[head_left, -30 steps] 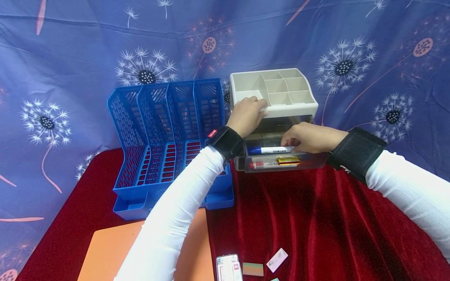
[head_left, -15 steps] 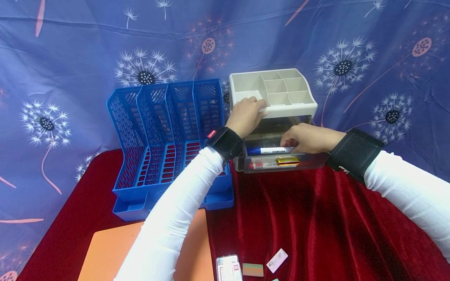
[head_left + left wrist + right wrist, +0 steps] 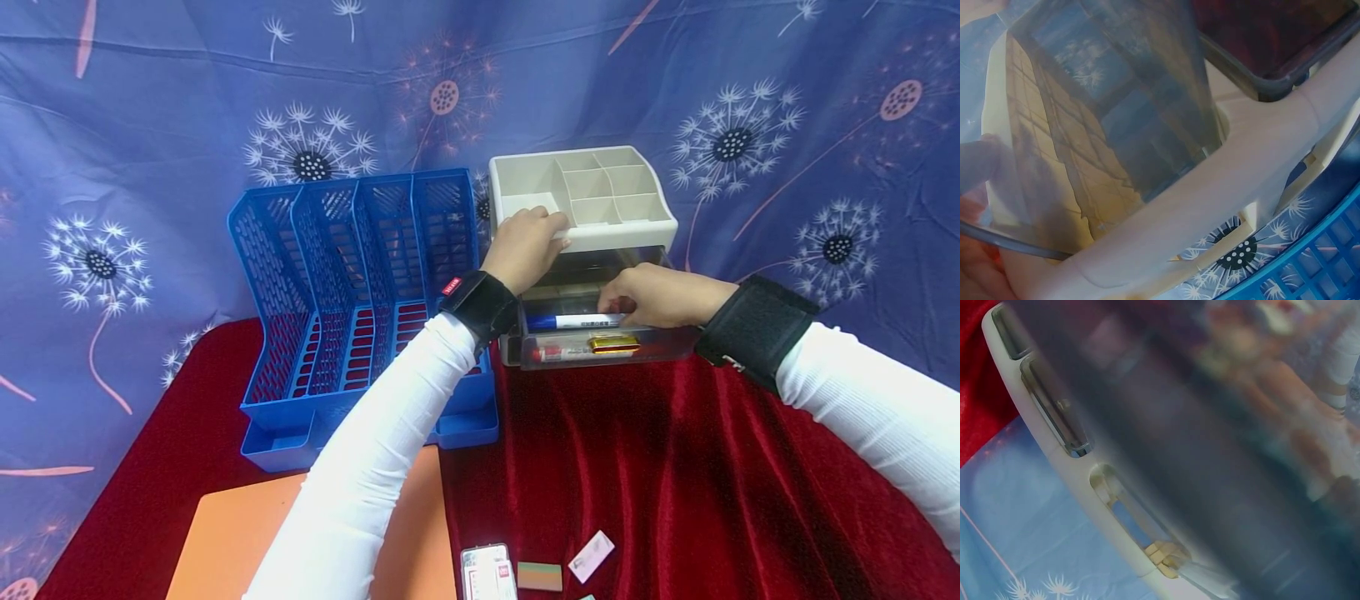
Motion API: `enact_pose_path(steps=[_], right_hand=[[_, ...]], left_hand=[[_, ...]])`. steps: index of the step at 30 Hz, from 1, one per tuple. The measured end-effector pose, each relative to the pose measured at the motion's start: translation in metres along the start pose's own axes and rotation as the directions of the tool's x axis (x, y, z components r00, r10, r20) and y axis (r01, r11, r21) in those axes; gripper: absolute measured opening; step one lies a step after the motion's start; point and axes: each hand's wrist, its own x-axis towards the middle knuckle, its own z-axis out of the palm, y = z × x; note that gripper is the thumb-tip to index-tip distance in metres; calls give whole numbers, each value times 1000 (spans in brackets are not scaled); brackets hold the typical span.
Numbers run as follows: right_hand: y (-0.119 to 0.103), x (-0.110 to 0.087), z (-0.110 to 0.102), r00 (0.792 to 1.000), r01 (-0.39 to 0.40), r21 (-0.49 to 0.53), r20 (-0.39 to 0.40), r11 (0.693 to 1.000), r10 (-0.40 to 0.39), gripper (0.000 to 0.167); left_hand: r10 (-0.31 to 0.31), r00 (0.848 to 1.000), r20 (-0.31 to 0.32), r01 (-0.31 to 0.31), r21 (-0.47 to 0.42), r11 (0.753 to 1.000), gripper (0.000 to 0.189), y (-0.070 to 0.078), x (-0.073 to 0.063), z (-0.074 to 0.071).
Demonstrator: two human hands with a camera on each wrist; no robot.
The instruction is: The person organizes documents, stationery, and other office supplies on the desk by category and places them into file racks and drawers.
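Note:
A white desk organizer point(image 3: 626, 233) with a divided top stands at the back. Its front rim is gripped by my left hand point(image 3: 525, 250), fingers curled over the edge; in the left wrist view part of this hand point(image 3: 979, 165) shows beside the organizer's side. A clear drawer point(image 3: 660, 346) is pulled out below. My right hand point(image 3: 663, 293) reaches into it, curled fingers pinching the right end of a blue-capped whiteboard marker point(image 3: 577, 321). Under that marker, a red-capped marker point(image 3: 558, 354) and a shiny gold piece point(image 3: 615, 343) show through the drawer front. The right wrist view is mostly blurred.
A blue file rack point(image 3: 360, 400) stands left of the organizer. In front lie an orange board point(image 3: 240, 525), a clear box point(image 3: 489, 575), a striped block point(image 3: 540, 575) and a pale eraser-like block point(image 3: 591, 556). Red cloth point(image 3: 600, 467) covers the table.
Almost nothing differs. Both hands keep their places at the rim and in the drawer, and the view has shifted very slightly.

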Motion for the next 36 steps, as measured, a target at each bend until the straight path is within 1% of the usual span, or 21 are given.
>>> enact_pose_path(steps=[7,18,26,30,36], right_hand=[[0,0,0,1000,10,-8,-14,1000,-10,23],[2,2,1,1000,17,-5,3,1000,-17,18],[5,2,2,1000,13,-10,-5,1000,-13,19],[5,-1,3,1000,9,-4,-29,1000,-9,22],[1,-7,0,995,13,14,-103,1000,-12,21]], left_hand=[[2,1000,-4,-2,4,1000,25,0,1,1],[12,1000,-11,-12,-9,1000,26,-1,1,2],[13,1000,-10,-13,-2,1000,26,-1,2,2],[15,1000,-10,-15,-3,1000,26,-1,2,3],[16,1000,-14,-16,-3,1000,26,-2,2,5]])
